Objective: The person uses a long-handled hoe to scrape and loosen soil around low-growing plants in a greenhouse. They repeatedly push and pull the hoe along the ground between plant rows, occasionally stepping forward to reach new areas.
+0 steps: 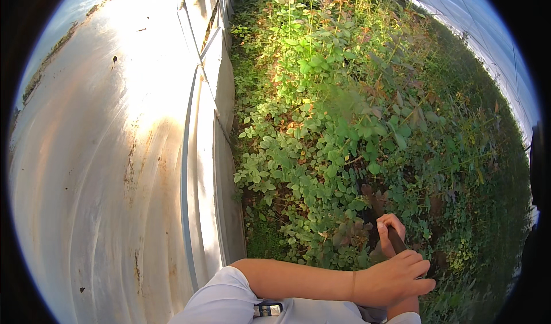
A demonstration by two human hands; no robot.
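Both of my hands are on a dark wooden handle [396, 240], which slants down and away from me into the leaves. My left arm reaches across my body, and my left hand [400, 276] is closed around the near end of the handle. Farther along, my right hand [391, 231] wraps around it, its forearm partly hidden behind my left hand. The far end of the tool is lost among the foliage, so I cannot tell its kind. Leafy bushes [310, 164], which look like roses, surround the handle.
On my left runs a pale plastic sheet wall [107, 186], stained brown, with a bluish-grey pipe [186, 186] along it. A low whitish plastic skirt [226, 169] borders the plants. Taller stems [409, 53] rise ahead and to the right. Low green weeds [263, 238] grow near the skirt.
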